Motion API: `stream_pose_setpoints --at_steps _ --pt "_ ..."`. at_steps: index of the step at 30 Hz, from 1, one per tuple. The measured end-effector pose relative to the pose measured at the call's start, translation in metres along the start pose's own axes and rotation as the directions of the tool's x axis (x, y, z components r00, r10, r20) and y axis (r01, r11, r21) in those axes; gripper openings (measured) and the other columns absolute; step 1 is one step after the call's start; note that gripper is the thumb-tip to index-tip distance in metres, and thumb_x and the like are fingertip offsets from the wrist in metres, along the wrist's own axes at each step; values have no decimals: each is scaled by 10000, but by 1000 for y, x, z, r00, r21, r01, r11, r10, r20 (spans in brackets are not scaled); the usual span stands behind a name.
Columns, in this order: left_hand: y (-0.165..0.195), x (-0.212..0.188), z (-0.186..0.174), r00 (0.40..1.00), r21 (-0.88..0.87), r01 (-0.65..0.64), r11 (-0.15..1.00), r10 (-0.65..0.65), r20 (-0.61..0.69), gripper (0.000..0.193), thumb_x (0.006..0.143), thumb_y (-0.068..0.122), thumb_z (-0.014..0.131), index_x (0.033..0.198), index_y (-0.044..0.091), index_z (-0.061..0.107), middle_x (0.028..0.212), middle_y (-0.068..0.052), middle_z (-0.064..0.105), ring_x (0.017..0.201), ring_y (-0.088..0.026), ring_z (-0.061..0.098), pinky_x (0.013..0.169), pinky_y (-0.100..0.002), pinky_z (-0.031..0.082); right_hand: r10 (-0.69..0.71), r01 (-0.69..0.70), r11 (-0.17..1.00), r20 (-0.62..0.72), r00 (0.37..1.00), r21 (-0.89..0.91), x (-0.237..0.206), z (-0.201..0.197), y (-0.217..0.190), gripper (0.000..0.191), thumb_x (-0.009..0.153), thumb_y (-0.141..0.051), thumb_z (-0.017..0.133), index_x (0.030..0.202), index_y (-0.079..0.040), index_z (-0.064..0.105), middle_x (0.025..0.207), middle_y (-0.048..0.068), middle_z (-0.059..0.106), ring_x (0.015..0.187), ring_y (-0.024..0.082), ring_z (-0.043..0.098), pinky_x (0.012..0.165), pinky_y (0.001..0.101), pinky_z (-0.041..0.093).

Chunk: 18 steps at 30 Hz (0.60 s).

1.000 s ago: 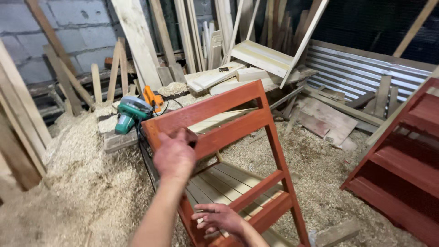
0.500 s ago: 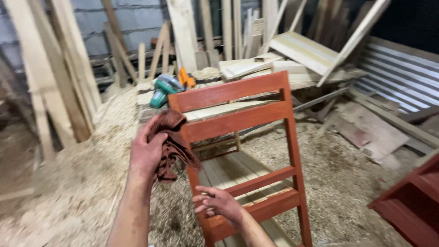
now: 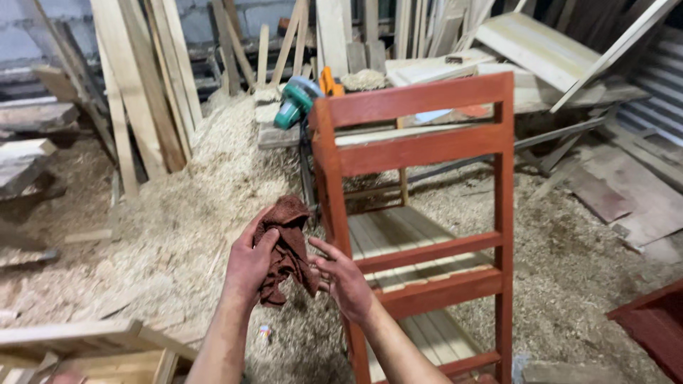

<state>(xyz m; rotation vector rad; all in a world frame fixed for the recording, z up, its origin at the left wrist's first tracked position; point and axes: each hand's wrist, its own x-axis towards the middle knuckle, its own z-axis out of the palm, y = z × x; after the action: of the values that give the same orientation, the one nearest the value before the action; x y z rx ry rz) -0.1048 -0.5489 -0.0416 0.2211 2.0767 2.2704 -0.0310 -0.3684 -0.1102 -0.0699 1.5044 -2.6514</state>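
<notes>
My left hand has pulled the dark red rag off the red shelf frame, fingers shut round it beside the frame's left post, while my right hand, fingers open, reaches in to regrip.

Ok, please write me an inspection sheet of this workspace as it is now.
Surface: floor covered in sawdust.
Job's things: dark red rag; red-stained wooden frame, upright.
Clutter: green power tool on boards behind the frame; loose planks leaning on the wall.
Grips: left hand holds the rag; right hand open, fingers at the rag.
Cables: dark cord below the tool.
Surroundings: corrugated metal sheet, far right.
</notes>
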Motion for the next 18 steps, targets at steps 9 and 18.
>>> stream_pose_setpoints --at_steps 9,18 --pt "-36 -52 -103 992 -136 92 987 -103 -75 533 941 49 596 1463 157 586 1288 -59 703 1075 -138 672 904 -303 569 136 -138 990 126 983 2 0 88 72 687 959 -321 654 1586 -116 461 1278 49 673 1040 126 670 871 333 567" --pt "-98 -104 -229 945 -220 245 944 -283 -161 472 963 146 622 1428 72 595 1259 -95 714 1060 -182 697 897 -341 587 263 -262 963 19 965 -61 -2 176 178 550 910 -166 702 1431 -124 530 1190 60 692 951 164 713 759 357 611"
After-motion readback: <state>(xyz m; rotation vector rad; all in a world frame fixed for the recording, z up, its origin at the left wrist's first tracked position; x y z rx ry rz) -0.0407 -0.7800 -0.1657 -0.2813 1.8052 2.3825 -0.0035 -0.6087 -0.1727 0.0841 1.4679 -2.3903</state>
